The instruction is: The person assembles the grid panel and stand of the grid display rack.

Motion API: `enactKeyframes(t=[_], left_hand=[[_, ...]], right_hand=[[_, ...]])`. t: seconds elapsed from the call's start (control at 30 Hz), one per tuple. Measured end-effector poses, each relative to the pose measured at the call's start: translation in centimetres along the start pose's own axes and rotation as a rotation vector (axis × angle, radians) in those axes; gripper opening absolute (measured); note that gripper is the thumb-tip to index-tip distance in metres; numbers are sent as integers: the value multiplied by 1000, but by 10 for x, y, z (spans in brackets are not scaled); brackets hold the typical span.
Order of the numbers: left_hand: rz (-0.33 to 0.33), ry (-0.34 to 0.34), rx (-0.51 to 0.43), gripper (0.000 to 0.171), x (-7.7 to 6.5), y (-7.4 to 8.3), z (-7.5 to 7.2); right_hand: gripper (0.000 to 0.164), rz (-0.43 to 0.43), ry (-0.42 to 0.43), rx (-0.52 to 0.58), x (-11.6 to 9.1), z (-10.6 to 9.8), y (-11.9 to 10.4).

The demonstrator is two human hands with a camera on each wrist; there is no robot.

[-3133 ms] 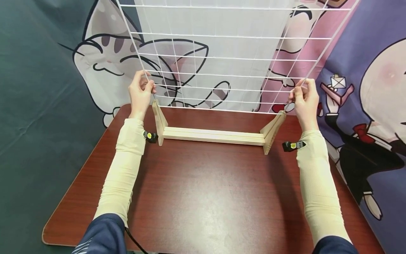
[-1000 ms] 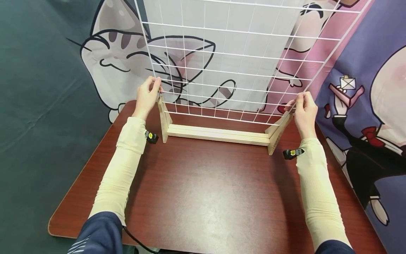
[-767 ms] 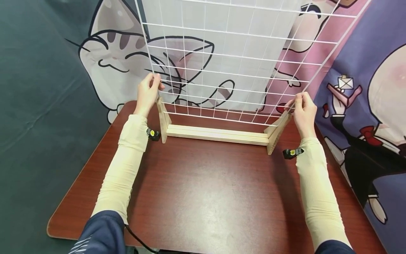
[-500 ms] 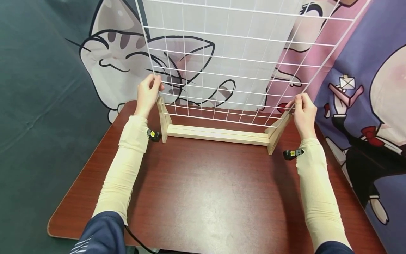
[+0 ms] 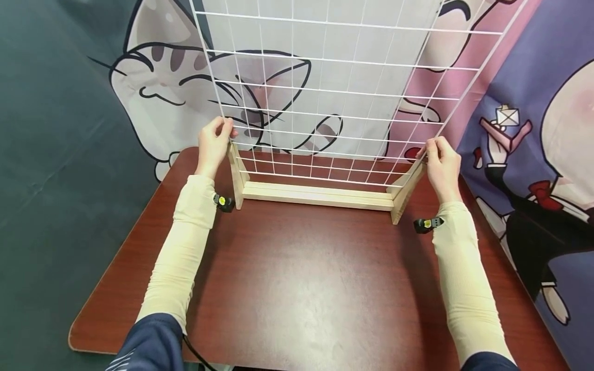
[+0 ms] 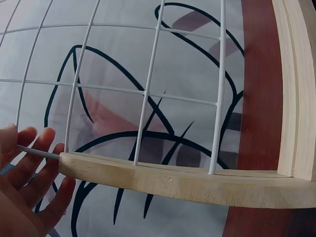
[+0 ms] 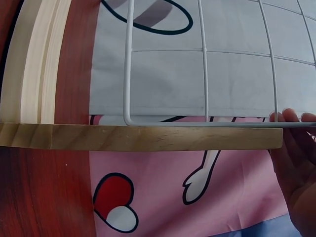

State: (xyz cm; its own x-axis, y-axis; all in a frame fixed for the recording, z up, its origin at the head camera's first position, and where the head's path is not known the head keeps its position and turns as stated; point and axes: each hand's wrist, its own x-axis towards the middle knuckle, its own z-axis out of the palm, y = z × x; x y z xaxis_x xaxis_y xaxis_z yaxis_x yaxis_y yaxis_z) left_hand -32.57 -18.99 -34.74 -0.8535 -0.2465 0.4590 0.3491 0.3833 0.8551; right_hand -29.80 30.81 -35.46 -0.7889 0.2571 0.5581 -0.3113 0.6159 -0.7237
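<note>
A white wire grid panel (image 5: 325, 60) stands upright over a pale wooden stand made of a crossbar (image 5: 317, 196) and two tapered side pieces. My left hand (image 5: 214, 144) pinches the grid's left edge rod just above the tip of the left side piece (image 6: 182, 185). On the other edge, my right hand (image 5: 444, 166) grips the right rod near the top of the right side piece (image 7: 148, 138). The right wrist view shows that rod lying along the side piece's inner face, its rounded bottom corner short of the crossbar. The grid's lower bar sits between the side pieces.
A reddish-brown table (image 5: 297, 278) carries the stand near its back edge. Behind hangs a cloth backdrop (image 5: 55, 154) with cartoon figures. A black cable (image 5: 197, 353) lies by the left sleeve at the table's front.
The grid has come down between the two side pieces; its bottom bar was near their tips and is now lower. Both hands have moved down with it, still gripping the edges.
</note>
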Motion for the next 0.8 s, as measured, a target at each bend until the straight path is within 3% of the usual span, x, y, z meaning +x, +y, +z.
enactKeyframes(t=[0.27, 0.47, 0.6, 0.8], left_hand=[[-27, 4, -17, 32, 0, -4, 1], [-2, 21, 2, 32, -2, -6, 1], [2, 27, 7, 31, -3, -7, 2], [-1, 38, 9, 27, -5, -9, 4]], right_hand=[[32, -22, 39, 19, -3, 4, 0], [31, -53, 33, 56, -5, 3, 0], [29, -18, 5, 79, -7, 0, -10], [27, 23, -13, 83, -5, 0, -8]])
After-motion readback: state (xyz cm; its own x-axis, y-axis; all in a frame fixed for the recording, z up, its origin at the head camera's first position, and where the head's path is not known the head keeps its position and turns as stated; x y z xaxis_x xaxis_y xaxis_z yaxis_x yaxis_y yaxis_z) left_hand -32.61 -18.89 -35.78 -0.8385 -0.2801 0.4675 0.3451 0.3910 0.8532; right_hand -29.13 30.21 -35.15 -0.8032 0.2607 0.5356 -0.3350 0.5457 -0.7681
